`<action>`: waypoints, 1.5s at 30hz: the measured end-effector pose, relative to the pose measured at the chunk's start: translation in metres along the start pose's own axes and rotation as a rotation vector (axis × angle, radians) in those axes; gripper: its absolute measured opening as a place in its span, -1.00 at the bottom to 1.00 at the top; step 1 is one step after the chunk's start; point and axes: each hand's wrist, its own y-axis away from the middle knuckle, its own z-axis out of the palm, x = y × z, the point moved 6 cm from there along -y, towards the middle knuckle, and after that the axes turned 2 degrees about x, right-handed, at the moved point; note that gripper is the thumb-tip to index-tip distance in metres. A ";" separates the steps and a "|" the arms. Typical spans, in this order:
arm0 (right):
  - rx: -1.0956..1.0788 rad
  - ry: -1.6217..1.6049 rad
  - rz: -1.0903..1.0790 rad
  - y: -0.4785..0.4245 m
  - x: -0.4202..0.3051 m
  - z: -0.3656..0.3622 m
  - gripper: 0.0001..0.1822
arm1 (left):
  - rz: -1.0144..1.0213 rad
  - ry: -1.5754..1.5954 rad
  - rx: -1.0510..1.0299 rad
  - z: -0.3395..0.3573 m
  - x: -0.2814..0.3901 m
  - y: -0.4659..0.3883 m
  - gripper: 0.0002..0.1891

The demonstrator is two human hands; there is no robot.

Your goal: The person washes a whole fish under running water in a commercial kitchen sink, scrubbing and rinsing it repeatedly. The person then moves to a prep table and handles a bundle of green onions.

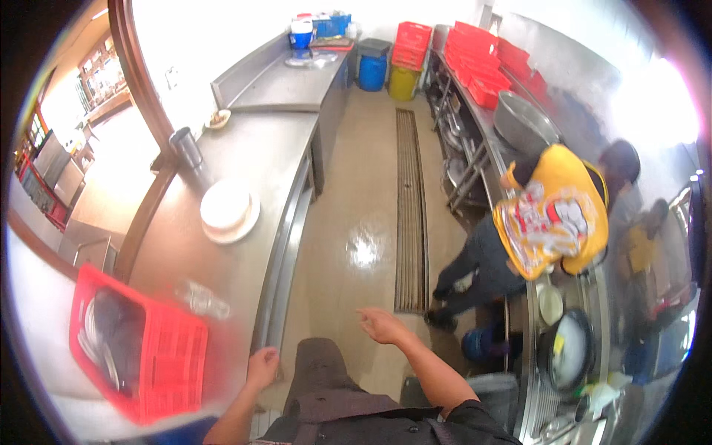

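My left hand (263, 367) is at the front edge of the steel counter (239, 272), its fingers loosely curled; whether it touches the edge I cannot tell. Out over the floor, my right hand (384, 327) is empty, with fingers partly extended. A red plastic crate (175, 361) stands on the counter to my left with plates (94, 339) and dark items inside. Beside the crate lies a clear glass or jar (203, 298), blurred. Farther along sits a stack of white plates or bowls (225, 203).
A person in a yellow shirt (556, 211) leans over the sink counter at right, near a large metal pot (525, 122). A black basin (564, 350) of cloudy water is closer. A floor drain grate (409, 211) runs along the aisle. Bins (372, 72) and red crates (411, 44) stand behind.
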 end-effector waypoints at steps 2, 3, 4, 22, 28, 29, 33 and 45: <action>-0.133 -0.175 0.055 -0.096 -0.029 -0.063 -0.66 | -0.022 -0.018 -0.023 0.016 0.010 -0.057 -0.76; -0.067 -0.148 0.085 -0.129 0.005 -0.074 -0.65 | -0.022 -0.032 -0.059 0.026 0.024 -0.096 -0.77; -0.008 -0.133 0.112 -0.155 0.052 -0.074 -0.64 | -0.076 -0.029 -0.104 0.041 0.034 -0.136 -0.71; -0.360 -0.180 1.387 -0.309 0.520 -0.138 -0.51 | 0.633 -0.261 -0.398 0.280 0.520 -0.892 -0.63; -0.529 0.128 0.787 -0.664 0.664 -0.247 -0.48 | 0.227 -0.220 -0.445 0.285 0.541 -1.029 -0.55; -0.300 0.199 0.526 -0.741 0.680 -0.304 -0.49 | 0.212 -0.164 -0.420 0.297 0.553 -1.062 -0.54; 0.115 -0.080 0.457 -1.025 0.656 -0.478 -0.51 | 0.003 -0.043 -0.336 0.295 0.584 -1.197 -0.59; -0.309 0.006 1.189 -1.109 0.869 -0.496 -0.56 | 0.513 -0.024 -0.565 0.422 0.878 -1.643 -0.58</action>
